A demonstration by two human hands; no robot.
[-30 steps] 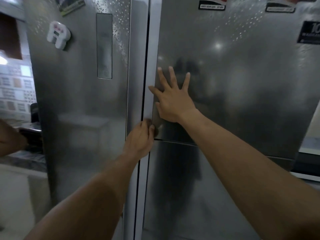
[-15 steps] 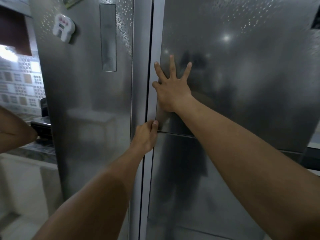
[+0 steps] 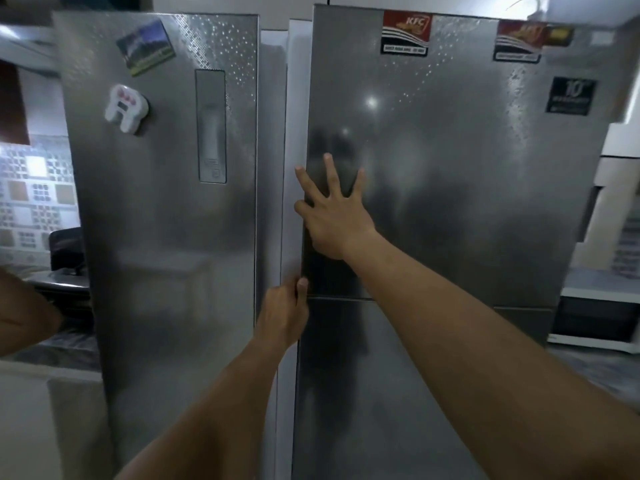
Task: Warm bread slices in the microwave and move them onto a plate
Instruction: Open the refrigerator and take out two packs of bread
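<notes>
Head view: the right hand (image 3: 334, 220) lies flat, fingers spread, on the upper right fridge door (image 3: 450, 185), near its left edge. Just below, the left hand (image 3: 285, 315) curls round that door's left edge at the bottom corner, thumb on the front. A white strip shows between it and the left fridge door (image 3: 162, 220). The microwave (image 3: 595, 318) sits on the counter (image 3: 588, 365), to the right of both doors.

home kitchen: steel double-door fridge (image 3: 450, 188) with magnets (image 3: 145, 46), white microwave (image 3: 595, 317) on counter, patterned tile backsplash (image 3: 34, 192).
</notes>
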